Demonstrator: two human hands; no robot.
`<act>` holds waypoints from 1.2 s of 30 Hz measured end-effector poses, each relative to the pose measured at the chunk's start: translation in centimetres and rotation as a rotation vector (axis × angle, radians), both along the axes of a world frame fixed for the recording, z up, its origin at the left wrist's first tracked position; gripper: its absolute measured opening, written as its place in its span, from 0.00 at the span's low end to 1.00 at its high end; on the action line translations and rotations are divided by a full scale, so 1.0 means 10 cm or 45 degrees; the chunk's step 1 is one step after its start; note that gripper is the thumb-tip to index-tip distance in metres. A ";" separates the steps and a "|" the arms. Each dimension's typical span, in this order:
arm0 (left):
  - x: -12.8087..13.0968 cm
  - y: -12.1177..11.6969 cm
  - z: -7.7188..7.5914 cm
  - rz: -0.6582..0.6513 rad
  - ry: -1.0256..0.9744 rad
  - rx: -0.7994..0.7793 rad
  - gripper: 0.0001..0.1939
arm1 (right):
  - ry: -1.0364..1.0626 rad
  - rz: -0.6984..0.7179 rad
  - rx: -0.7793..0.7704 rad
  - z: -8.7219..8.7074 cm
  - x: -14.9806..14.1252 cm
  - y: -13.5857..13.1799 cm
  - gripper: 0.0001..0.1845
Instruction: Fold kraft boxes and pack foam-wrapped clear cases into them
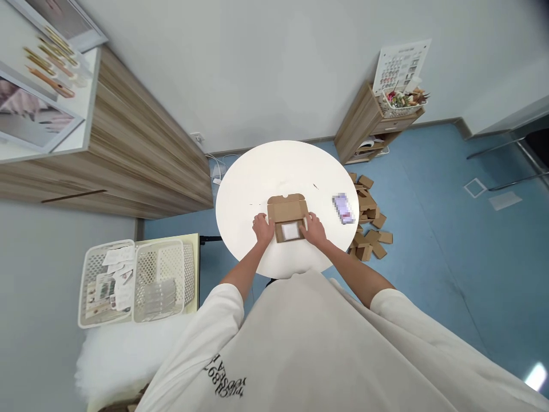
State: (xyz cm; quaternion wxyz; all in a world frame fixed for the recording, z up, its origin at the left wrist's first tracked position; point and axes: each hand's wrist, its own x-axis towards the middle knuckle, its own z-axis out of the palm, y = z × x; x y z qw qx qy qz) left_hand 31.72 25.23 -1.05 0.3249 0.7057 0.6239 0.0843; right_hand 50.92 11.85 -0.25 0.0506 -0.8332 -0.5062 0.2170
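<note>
A small brown cardboard box (288, 209) lies on the round white table (283, 166) with its lid folded up and back, away from me. Inside it rests a white flat packet (290, 230); its kind is too small to make out. My left hand (263, 228) grips the box's left side, thumb against the wall. On the opposite side my right hand (314, 229) holds the right wall, its fingertips at the rim near the packet.
A phone with a blurred purple screen (343, 208) lies at the table's right. Many cardboard boxes (368, 212) are heaped on the floor beyond. Left of me stand two white baskets, one with papers (115, 280), one with clear packets (158, 297). A wooden cabinet (141, 131) stands at the left.
</note>
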 end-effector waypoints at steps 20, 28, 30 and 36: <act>-0.01 0.32 0.10 0.228 -0.532 -0.692 0.37 | 1.132 -0.879 0.332 -0.01 0.27 0.38 0.33; -0.12 0.23 0.09 0.232 -0.673 -0.792 0.43 | 1.335 -0.815 0.264 0.06 0.25 0.32 0.43; -0.17 0.21 0.06 0.208 -0.707 -0.843 0.44 | 1.375 -0.797 0.216 0.08 0.25 0.30 0.43; -0.23 0.28 0.04 0.143 -0.768 -0.915 0.46 | 1.450 -0.721 0.126 0.22 0.27 0.30 0.44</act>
